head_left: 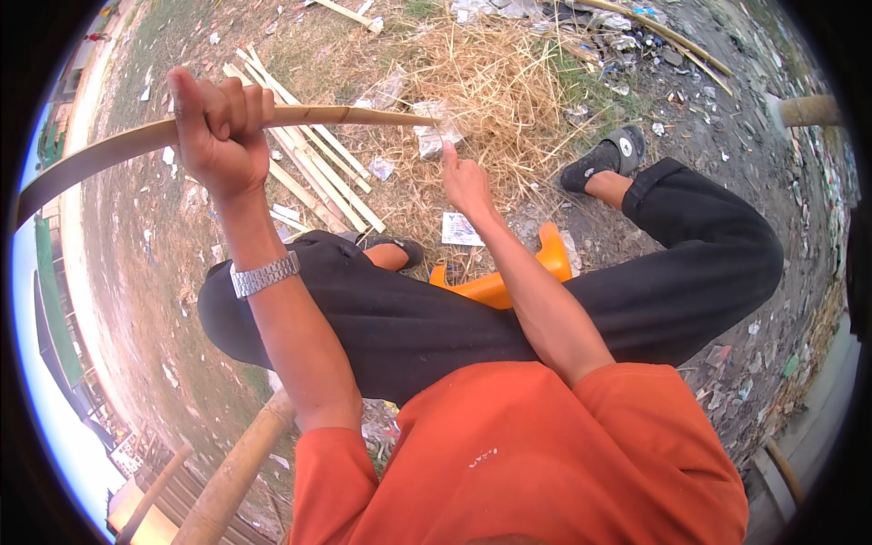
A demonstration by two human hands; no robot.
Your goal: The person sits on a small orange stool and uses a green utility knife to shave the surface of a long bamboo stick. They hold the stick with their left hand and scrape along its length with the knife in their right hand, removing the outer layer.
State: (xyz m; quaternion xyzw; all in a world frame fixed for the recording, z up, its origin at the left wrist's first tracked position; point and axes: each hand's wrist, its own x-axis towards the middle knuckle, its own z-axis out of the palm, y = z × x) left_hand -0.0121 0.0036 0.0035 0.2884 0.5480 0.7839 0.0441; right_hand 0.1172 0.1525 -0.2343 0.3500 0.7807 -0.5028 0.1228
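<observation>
My left hand [222, 132] is raised and closed around a long flat bamboo strip [354, 115], thumb pointing up. The strip bends down to the left edge of view, and its narrow end reaches right to just above my right hand [468, 186]. That hand's fingers are curled, with the thumb stretched toward the strip's tip; whatever it holds, if anything, cannot be made out. Several pale split bamboo strips [313, 159] lie on the ground beyond my left knee. Between my legs is a curved orange plastic piece [490, 289], partly hidden by my right forearm.
A heap of straw-like shavings [504, 91] lies ahead, with scraps of paper and plastic around it. Bamboo poles stand at the lower left [236, 472] and right edge [808, 111]. Longer sticks [668, 34] lie at the far right. My sandalled foot [604, 162] rests near the heap.
</observation>
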